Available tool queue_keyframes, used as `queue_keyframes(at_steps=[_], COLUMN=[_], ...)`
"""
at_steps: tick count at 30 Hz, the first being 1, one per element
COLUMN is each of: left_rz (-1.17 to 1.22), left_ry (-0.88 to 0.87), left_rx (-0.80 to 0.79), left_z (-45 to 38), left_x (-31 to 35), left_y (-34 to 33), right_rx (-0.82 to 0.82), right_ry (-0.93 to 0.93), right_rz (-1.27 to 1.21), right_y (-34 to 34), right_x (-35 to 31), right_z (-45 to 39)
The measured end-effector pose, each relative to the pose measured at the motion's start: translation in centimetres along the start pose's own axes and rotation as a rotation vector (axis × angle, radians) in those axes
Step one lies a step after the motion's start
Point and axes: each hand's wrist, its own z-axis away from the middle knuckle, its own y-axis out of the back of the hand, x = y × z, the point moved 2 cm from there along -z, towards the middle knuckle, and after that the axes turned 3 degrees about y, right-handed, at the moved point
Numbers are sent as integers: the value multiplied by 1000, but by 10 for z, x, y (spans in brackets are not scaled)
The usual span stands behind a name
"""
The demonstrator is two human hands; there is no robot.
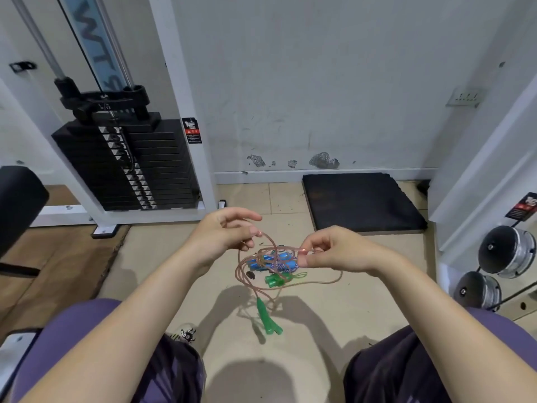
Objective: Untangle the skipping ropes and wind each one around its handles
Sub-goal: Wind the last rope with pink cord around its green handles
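A thin pinkish rope (263,267) hangs in several loose loops between both hands, above the tiled floor (162,257). Its two green handles (268,318) dangle together below the loops, clear of the floor as far as can be told. The left hand (223,232) has its grip loosely curled, the rope passing over the fingertips (255,232) with the thumb stretched out above. The right hand (334,251) pinches one strand between thumb and forefinger. Beneath the loops, on the floor, lie two more ropes: one with blue handles (263,261) and a blue-and-white braided cord (283,266), and one with green handles (274,280). Farther off, one black mat (363,202) lies against the wall (319,82), a weight stack (125,164) stands at the left, and two dumbbells (494,266) sit at the right.
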Motion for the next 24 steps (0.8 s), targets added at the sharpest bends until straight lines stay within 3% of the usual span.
queue_keyframes(at_steps=[2, 4, 5, 7, 9, 12, 19, 24], left_rz=[-63, -321, -460, -563, -496, -329, -189, -291], left_ry=[-34, -94, -123, -101, -57, -54, 99, 107], left_rx=[128, 259, 218, -65, -310, -506, -626, -663], left_z=[-4, -10, -12, -9, -1, 6, 8, 6], left_x=[-1, -3, -4, -7, -11, -20, -40, -40], left_y=[6, 17, 20, 14, -6, -39, -59, -54], right_rx=[78, 202, 239, 216, 110, 22, 165, 180], right_ry=[23, 76, 100, 140, 168, 192, 267, 164], right_rz=[-39, -130, -156, -177, -201, -237, -570, -469], right_y=[2, 11, 15, 14, 1, -17, -2, 0], right_x=[-3, -6, -7, -9, -12, -16, -24, -13], right_z=[0, 1, 2, 2, 0, -5, 1, 1])
